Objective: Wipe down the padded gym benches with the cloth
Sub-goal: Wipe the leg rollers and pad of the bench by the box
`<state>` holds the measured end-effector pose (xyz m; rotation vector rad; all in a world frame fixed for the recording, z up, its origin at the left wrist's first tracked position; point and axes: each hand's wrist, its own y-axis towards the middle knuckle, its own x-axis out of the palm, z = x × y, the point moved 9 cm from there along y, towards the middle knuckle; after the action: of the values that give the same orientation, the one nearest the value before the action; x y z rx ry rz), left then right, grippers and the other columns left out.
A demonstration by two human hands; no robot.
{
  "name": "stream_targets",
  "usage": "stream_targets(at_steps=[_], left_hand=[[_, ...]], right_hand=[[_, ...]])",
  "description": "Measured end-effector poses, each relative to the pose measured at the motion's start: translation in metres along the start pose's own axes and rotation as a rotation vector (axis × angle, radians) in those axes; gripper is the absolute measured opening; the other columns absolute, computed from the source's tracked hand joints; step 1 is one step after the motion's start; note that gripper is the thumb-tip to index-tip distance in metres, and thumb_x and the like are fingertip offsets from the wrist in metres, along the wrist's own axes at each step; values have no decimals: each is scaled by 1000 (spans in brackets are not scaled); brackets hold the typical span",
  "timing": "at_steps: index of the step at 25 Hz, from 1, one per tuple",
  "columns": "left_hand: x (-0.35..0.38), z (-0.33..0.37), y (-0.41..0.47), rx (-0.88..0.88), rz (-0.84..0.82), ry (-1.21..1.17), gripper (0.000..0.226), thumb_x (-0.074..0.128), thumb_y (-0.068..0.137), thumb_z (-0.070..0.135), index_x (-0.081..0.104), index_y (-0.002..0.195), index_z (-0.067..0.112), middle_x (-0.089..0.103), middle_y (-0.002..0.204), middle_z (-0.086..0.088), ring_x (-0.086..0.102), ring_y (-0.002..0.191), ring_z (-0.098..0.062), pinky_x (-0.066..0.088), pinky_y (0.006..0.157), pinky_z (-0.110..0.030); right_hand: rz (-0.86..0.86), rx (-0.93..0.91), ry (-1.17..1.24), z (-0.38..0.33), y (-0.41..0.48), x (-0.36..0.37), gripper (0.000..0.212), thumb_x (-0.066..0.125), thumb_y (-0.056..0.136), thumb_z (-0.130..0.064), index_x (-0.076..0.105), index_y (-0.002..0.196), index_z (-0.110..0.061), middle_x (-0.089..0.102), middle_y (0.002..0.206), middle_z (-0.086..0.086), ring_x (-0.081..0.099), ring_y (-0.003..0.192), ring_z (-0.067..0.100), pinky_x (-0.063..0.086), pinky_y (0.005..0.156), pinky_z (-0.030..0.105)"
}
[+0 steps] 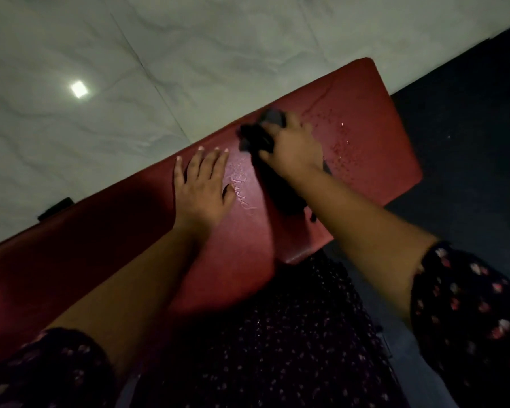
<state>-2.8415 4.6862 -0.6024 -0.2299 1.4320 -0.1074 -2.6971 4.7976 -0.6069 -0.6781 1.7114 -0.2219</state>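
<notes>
1. Dark red padded gym bench (100, 245) runs slantwise across the view; its near left end is cut off by the frame.
2. Pale scratchy marks (242, 191) sit mid-surface beside the left thumb. They look like script but cannot be read.
3. Crumpled dark cloth (252, 136) lies on the bench near its far long edge. The right hand (295, 148) grips it with curled fingers, and its trailing part is lost in shadow under the wrist.
4. The left hand (202, 184) rests flat on the bench just beside the cloth, fingers spread.
5. Small droplets (342, 142) speckle the surface toward the far right end.
6. A black fitting (55, 208) juts out at the far edge, hard to make out.
7. Pale marbled floor tiles (130, 54) with a bright light reflection (79, 89) lie beyond, and dark matting (468, 113) lies to the right.
8. Dark floral sleeves (468, 304) cover the upper arms.
</notes>
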Motion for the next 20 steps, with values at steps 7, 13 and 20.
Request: stream_targets(at_steps=[7, 13, 20], left_hand=[[14, 42, 46, 126, -26, -19, 64, 37, 91, 44, 40, 149, 16, 37, 155, -10, 32, 142, -31, 22, 116, -53], [31, 48, 52, 154, -19, 5, 63, 34, 95, 48, 37, 150, 17, 44, 149, -10, 34, 142, -32, 16, 117, -51], [28, 46, 53, 155, 46, 1, 65, 42, 94, 46, 39, 149, 11, 48, 145, -11, 40, 137, -32, 23, 114, -52]], right_hand=[[-171, 2, -60, 116, -188, 76, 72, 79, 71, -39, 47, 136, -39, 38, 146, 14, 49, 105, 41, 57, 68, 51], [-106, -42, -187, 124, -168, 71, 79, 86, 59, -45, 53, 130, -33, 53, 130, 17, 56, 93, 42, 55, 58, 51], [-12, -32, -124, 59, -13, 6, 61, 61, 87, -45, 39, 144, -34, 35, 147, 12, 40, 122, 37, 52, 79, 46]])
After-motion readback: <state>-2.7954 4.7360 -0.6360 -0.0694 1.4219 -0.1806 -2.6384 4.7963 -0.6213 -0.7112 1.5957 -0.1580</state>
